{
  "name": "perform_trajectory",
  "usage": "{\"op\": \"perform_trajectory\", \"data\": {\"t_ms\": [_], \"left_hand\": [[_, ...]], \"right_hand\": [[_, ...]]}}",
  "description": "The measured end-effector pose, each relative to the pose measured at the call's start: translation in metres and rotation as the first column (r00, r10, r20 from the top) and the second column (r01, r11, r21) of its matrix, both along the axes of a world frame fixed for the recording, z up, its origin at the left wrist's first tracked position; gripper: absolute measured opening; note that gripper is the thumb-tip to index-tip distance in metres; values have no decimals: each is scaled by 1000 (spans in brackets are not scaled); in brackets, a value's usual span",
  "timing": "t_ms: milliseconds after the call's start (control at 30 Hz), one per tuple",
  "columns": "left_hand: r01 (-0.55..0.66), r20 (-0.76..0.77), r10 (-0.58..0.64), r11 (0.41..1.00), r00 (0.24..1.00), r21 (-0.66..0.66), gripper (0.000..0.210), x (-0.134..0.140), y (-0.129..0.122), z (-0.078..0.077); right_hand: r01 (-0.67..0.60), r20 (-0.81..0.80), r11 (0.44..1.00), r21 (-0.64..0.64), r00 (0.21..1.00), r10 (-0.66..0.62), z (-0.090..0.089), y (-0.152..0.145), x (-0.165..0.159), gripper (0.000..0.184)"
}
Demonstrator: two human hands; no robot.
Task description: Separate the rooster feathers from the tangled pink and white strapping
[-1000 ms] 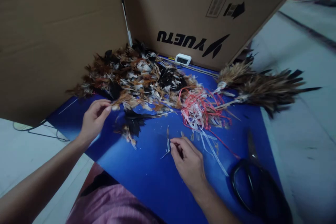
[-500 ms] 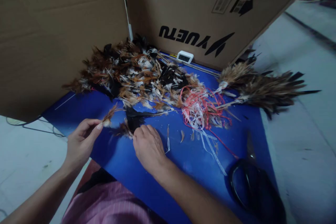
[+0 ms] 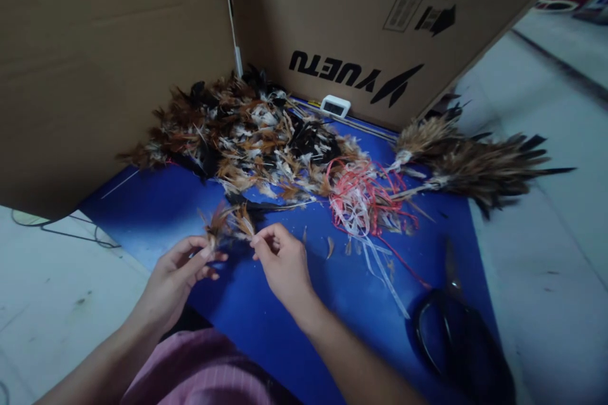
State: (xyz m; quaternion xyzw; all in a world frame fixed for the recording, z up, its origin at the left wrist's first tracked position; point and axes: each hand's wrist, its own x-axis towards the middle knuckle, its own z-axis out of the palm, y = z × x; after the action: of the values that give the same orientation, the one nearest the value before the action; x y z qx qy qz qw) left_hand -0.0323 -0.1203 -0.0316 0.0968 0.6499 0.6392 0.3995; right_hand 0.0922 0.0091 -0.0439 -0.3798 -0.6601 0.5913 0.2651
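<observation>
My left hand pinches a small tuft of brown feathers between thumb and fingers. Close to it on the right, my right hand is closed on another small bunch of orange-brown feathers, tips pointing up and left. Just behind both hands lies a long black feather with a pale quill. A large heap of loose brown, black and white feathers spreads beyond. To its right is a tangle of red and white plastic string.
Two tied feather bundles rest on the right edge of the blue board. Black-handled scissors lie at the near right. A small white digital display stands against the cardboard box. Thin sticks lie along the box.
My left hand has moved right with its feather tuft. My right hand has lifted a small bunch of feathers off the board, and the two hands are now closer together.
</observation>
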Motion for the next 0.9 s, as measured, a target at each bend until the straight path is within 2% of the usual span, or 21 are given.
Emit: {"op": "perform_trajectory", "data": {"t_ms": [133, 200, 267, 333, 400, 500, 567, 633, 733, 800, 900], "left_hand": [[-101, -123, 104, 994, 987, 31, 28, 0, 0, 0], [-147, -183, 153, 988, 971, 45, 28, -1, -2, -2], [-140, -182, 143, 990, 973, 27, 28, 0, -3, -2], [-92, -141, 90, 996, 986, -4, 29, 2, -2, -2], [-50, -112, 47, 999, 993, -21, 29, 6, -1, -1], [-25, -89, 23, 999, 996, -26, 30, 11, 1, 0], [-27, -79, 24, 999, 997, -32, 31, 13, 0, 0], [-29, -73, 26, 999, 997, -37, 31, 15, -2, 0], [-9, -55, 7, 999, 998, -32, 28, 16, -6, -2], [8, -55, -10, 1000, 998, -30, 25, 17, -7, -4], [14, -105, -16, 1000, 994, -15, 20, 21, -7, -8]], "right_hand": [[30, -16, 1000, 3, 999, -30, -8, 2, 1, 6], [20, 20, 995, 98, 1000, -22, -10, 4, 4, 6], [-34, 108, 966, 255, 994, 7, -9, 5, 6, 13], [-128, 236, 904, 407, 971, 32, -6, 4, 7, 21], [-247, 379, 823, 511, 924, 42, -2, 1, 7, 17], [-417, 549, 705, 574, 834, 45, 0, -1, 5, 14], [-459, 591, 667, 587, 806, 35, 0, -1, 4, 18], [-435, 571, 686, 583, 820, 36, 0, 0, 4, 18], [-306, 441, 797, 520, 896, 55, 2, 0, 5, 16], [-210, 332, 878, 429, 941, 63, 4, -3, 5, 18], [-164, 245, 943, 290, 965, 92, 8, -12, 2, 22]]}}
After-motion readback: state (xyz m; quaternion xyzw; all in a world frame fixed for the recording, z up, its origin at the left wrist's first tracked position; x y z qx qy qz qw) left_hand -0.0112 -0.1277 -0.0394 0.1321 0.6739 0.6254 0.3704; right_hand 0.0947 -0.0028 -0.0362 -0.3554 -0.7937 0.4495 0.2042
